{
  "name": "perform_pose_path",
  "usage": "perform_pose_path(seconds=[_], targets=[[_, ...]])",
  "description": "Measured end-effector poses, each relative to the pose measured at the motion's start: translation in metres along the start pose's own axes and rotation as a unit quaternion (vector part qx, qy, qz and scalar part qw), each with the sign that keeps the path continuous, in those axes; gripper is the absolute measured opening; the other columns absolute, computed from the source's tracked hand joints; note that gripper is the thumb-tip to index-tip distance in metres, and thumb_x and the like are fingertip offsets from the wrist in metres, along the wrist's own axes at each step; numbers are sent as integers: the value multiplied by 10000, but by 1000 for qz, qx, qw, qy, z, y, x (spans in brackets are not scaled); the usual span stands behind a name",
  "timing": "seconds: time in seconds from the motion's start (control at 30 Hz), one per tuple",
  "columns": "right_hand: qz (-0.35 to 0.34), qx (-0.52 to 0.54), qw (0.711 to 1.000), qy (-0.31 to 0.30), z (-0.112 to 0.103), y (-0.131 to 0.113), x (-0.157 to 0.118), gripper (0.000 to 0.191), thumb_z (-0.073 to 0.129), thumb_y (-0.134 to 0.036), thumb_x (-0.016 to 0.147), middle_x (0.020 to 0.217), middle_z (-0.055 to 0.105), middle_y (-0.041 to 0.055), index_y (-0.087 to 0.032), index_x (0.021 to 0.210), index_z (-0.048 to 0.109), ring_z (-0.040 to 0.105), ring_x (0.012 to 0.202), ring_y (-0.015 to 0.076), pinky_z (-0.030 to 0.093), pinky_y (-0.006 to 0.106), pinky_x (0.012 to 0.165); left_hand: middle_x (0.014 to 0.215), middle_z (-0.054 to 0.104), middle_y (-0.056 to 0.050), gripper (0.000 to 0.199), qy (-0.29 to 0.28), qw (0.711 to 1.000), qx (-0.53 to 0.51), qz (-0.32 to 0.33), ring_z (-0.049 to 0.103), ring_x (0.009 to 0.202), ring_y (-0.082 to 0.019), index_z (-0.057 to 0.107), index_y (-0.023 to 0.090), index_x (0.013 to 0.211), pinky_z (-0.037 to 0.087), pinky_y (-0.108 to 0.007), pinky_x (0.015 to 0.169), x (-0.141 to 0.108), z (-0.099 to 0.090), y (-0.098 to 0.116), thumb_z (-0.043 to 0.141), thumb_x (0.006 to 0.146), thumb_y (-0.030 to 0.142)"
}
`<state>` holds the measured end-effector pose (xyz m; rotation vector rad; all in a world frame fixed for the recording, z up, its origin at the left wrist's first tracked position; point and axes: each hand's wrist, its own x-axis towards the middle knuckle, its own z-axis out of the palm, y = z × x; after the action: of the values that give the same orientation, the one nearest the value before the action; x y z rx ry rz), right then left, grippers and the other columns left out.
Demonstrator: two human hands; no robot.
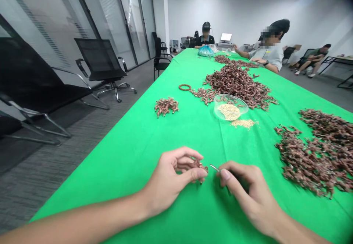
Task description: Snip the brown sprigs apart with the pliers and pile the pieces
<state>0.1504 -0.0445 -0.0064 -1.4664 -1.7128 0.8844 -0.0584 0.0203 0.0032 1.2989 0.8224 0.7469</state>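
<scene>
My left hand pinches a small brown figurine between thumb and fingers, just above the green tablecloth. Its exact shape is partly hidden by the fingers. To the right, my right hand grips slim metal tweezers; their curved silver tip points at the figurine and is a little apart from it. Beyond the hands stands a clear plastic bowl with tiny gold pieces inside. More gold pieces lie spilled on the cloth beside it.
A large brown figurine heap lies behind the bowl, a small pile at left, a wide pile at right. A brown ring and a blue bag are farther back. Two people sit along the table; office chairs stand left.
</scene>
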Motion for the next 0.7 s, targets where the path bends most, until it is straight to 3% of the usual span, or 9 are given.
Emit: perform_pose_path(seconds=[0.2,0.37,0.5,0.57,0.63,0.7], targets=[[10,33,999,19,-3,3,3,410,457,-497,973,635,542,-4,-189,752,615,481,586,133,327,281,563,914,772,-24,276,29,992,108,51,714,859,-165,670,211,1066,537,-272,816,0,-1,3,756,817,291],[17,43,998,41,-9,10,8,422,471,-513,965,651,562,6,-176,762,627,491,595,137,354,277,572,953,755,-29,353,91,967,216,104,699,825,-160,571,224,1181,534,-292,804,11,-11,6,695,861,302],[17,47,997,53,-12,14,11,432,470,-528,962,656,568,9,-167,789,633,493,595,137,359,275,565,963,769,-38,480,207,912,307,176,715,791,-179,454,230,1284,542,-329,799,38,-41,14,676,870,327],[15,47,997,54,-13,14,12,436,469,-531,962,643,561,5,-163,796,634,485,583,133,354,274,558,972,772,-59,489,243,892,333,187,722,868,-214,484,217,1265,511,-382,894,56,-61,20,704,846,341],[11,49,997,51,-13,14,12,441,467,-534,963,643,567,5,-162,792,633,487,580,131,350,272,550,1004,767,-84,373,256,879,355,191,717,962,-251,576,195,1155,483,-411,953,75,-79,27,707,841,348],[7,51,998,47,-13,14,12,446,461,-535,965,653,578,9,-162,790,631,497,585,132,352,272,546,994,763,-94,254,242,876,374,185,718,959,-263,652,168,1006,511,-387,914,93,-93,31,715,832,343]])
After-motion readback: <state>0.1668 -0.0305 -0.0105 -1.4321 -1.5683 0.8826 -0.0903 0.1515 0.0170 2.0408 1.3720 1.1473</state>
